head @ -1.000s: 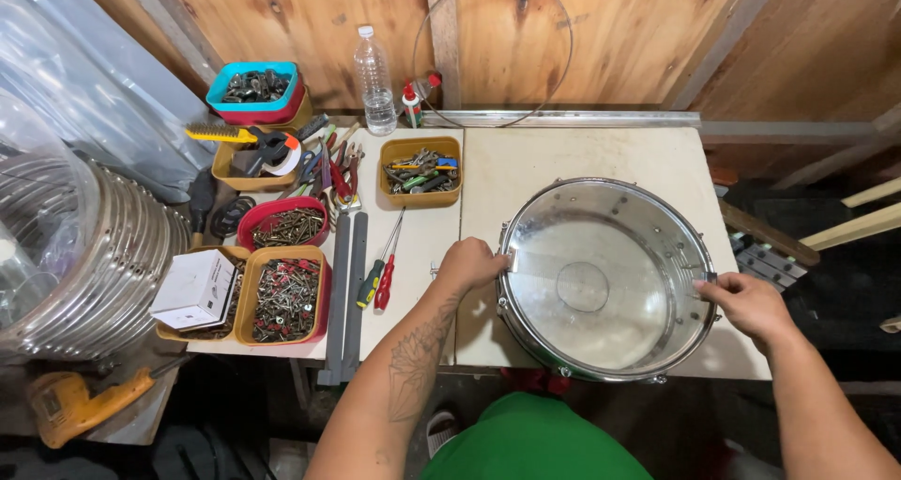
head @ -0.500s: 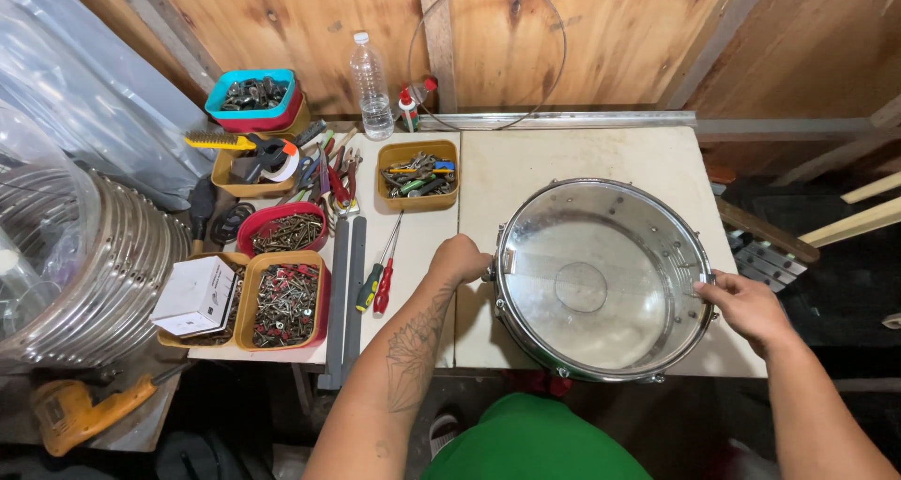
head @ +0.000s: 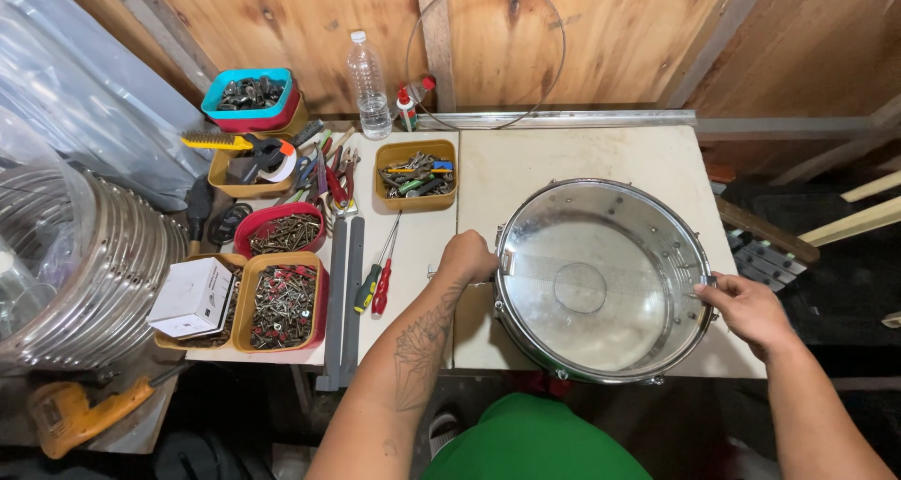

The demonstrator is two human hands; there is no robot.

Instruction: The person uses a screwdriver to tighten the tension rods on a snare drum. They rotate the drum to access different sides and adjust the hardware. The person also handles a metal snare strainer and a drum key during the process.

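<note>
Between both hands, drum shell [head: 601, 283] lies flat (open side upward).

Bare table [head: 582, 156] behind drum [head: 601, 278]: open passage. Left of drum: screwdrivers [head: 375, 283], metal bars [head: 343, 302], screw trays [head: 282, 302] crowd the surface. Bottle [head: 368, 86] blocks rear left.

Bare forearms, no sleeves in sight. Dark floral tattoo along the inner left forearm [head: 419, 347]. Green garment [head: 530, 440] at the lower edge. Left hand [head: 469, 257] and right hand [head: 748, 307] ungloved, without rings or watch.
</note>
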